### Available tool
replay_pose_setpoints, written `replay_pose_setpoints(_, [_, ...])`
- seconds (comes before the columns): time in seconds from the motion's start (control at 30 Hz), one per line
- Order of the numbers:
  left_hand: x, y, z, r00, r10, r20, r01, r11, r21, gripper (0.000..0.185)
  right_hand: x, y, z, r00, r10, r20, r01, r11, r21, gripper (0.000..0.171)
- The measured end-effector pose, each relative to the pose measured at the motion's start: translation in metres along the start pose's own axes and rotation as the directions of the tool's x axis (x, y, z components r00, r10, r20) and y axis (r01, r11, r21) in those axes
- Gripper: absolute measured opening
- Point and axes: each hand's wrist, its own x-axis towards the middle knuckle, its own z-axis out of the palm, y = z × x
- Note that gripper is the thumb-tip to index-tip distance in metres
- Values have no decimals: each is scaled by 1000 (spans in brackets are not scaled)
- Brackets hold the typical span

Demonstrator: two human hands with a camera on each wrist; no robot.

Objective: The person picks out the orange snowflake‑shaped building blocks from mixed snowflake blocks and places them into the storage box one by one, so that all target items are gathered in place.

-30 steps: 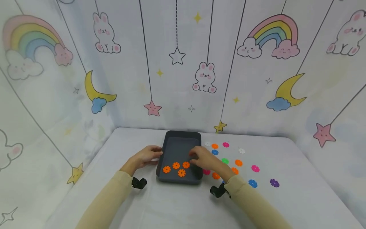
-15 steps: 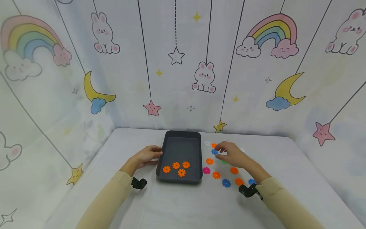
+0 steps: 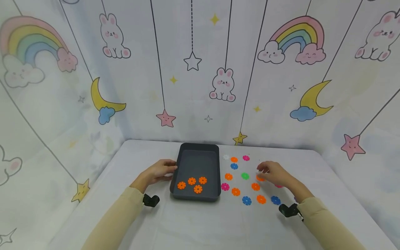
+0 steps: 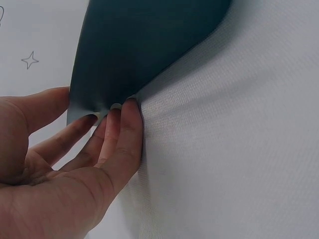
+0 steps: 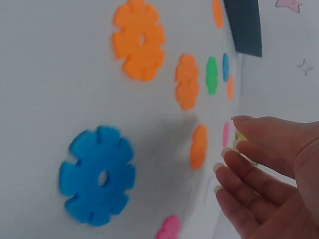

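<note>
Fingertips of my left hand (image 3: 160,170) touch the left side of a dark grey tray (image 3: 200,163). In the left wrist view, the thumb is at the tray's rim and the other fingertips lie along its outer wall. Four-petal counts aside, several orange flower-shaped discs (image 3: 198,189) lie in the tray's near part. My right hand (image 3: 276,173) is above the table to the right, fingers loosely bent, with nothing visible between them. It partly covers an orange notched disc (image 5: 198,147) and a pink one (image 5: 169,227). A blue disc (image 5: 97,175) lies nearer the wrist.
Right of the tray lie scattered discs, among them a green one (image 3: 245,176), a blue one (image 3: 247,200), a pink one (image 3: 225,186) and a white one (image 3: 226,157). A printed cloth wall (image 3: 193,104) rises behind the white table (image 3: 150,149).
My right hand has moved from over the tray rightward across the scattered discs. An orange disc now lies just right of the tray. The left hand stays at the tray.
</note>
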Motion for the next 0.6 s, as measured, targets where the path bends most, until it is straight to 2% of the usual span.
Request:
replay_pose_setpoints(0.13, [-1,0,0,1000,-5,-4,5,1000,2,53,-3,11,2,998,60,21,-60,998,7,29])
replay_pose_setpoints(0.6, [0,1,0,1000,-6,-2,6,1000,7,53,-7,25,7,996,84,35,-85,996,34,28])
